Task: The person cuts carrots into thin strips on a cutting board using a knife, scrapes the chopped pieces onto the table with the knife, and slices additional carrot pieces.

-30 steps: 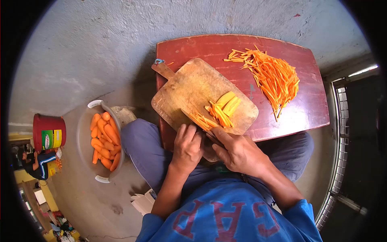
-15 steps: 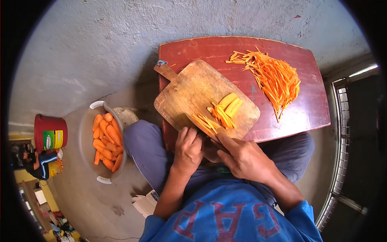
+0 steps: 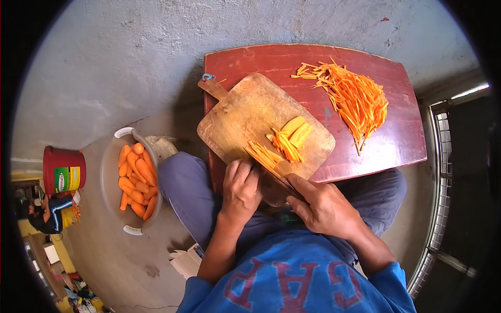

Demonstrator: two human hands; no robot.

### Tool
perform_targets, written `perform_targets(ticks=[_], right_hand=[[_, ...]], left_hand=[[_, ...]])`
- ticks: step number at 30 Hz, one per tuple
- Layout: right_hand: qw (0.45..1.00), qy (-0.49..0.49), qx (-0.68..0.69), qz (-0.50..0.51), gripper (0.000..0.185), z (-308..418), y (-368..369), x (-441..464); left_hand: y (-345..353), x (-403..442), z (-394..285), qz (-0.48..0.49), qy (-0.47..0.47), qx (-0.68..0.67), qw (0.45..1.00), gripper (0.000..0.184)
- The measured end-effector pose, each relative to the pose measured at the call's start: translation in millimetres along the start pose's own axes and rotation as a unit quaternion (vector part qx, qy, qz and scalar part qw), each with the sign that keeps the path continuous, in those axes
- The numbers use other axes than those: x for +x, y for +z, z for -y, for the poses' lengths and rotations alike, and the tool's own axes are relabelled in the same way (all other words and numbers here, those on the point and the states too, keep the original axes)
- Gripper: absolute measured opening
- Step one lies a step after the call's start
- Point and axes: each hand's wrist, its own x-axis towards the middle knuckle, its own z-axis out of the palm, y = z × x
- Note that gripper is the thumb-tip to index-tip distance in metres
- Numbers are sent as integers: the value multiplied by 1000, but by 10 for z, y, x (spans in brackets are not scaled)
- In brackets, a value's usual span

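Note:
My right hand (image 3: pixel 326 209) is wrapped round a knife (image 3: pixel 273 174), its blade slanting over the near edge of the wooden cutting board (image 3: pixel 235 122). Beside the blade my left hand (image 3: pixel 241 190) has its fingers curled at the board's edge; what lies under the fingertips is hidden. Cut carrot strips (image 3: pixel 262 155) rest against the far side of the blade. Farther right on the board sit a small heap of carrot sticks (image 3: pixel 286 146) and several flat carrot slices (image 3: pixel 296 130).
The board lies on a red table (image 3: pixel 250 60), with a large pile of carrot strips (image 3: pixel 360 104) at the right. On the floor to the left stands a tub (image 3: pixel 108 177) of whole carrots (image 3: pixel 140 175). A red bucket (image 3: pixel 49 169) and another person (image 3: pixel 49 214) are farther left.
The blade has shifted slightly down and to the right, with its handle a little lower. My left hand stays curled at nearly the same spot. The view has moved slightly.

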Motion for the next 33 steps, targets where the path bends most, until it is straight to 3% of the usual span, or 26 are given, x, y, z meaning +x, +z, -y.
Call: perform_targets(ticks=[3, 6, 9, 12, 15, 18, 21, 24, 30, 33], right_hand=[[991, 115, -9, 74, 47, 30, 48, 99], [998, 54, -4, 36, 46, -50, 132, 143], [997, 66, 4, 40, 39, 70, 21, 94], [999, -20, -15, -26, 34, 43, 77, 56], [996, 82, -2, 47, 31, 91, 87, 158], [999, 43, -1, 22, 29, -31, 190, 215], [997, 60, -15, 44, 48, 77, 59, 75], [1000, -7, -20, -17, 49, 21, 149, 26], [996, 78, 2, 47, 36, 77, 101, 127], [1000, 15, -8, -3, 34, 65, 112, 12]], left_hand=[[-5, 0, 29, 5, -1, 8, 1000, 29], [-10, -37, 37, 13, -8, 15, 1000, 27], [8, 26, 31, -14, 0, -9, 1000, 28], [15, -2, 38, -20, -4, -18, 1000, 26], [5, 1, 41, -5, -7, -14, 1000, 23], [-17, -9, 20, 1, -7, -10, 1000, 23], [-30, 16, 11, -11, 2, -19, 1000, 23], [-21, -25, 27, -7, 3, -9, 1000, 25], [-35, -5, 37, 1, 5, -6, 1000, 29], [-30, -3, 15, -15, 8, -18, 1000, 29]])
